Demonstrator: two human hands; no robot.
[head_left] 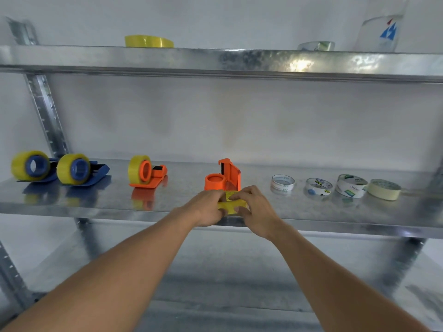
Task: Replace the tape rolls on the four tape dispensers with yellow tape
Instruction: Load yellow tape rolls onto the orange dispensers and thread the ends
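Observation:
A yellow tape roll (230, 204) is held between both hands at the front edge of the middle shelf (96, 207). My left hand (208, 207) grips its left side and my right hand (255, 209) grips its right side, fingers curled over the top. Just behind them an orange dispenser (224, 177) stands with a bare hub. Further left an orange dispenser (146, 172) and two blue dispensers (32, 167) (79, 169) carry yellow tape. Another yellow roll (148, 41) lies on the upper shelf.
Right of the hands, several clear, white and cream tape rolls (282, 184) (318, 187) (351, 185) (384, 189) lie in a row on the middle shelf. A clear roll (316, 46) and a plastic bottle (383, 29) sit on the upper shelf. Steel uprights flank the rack.

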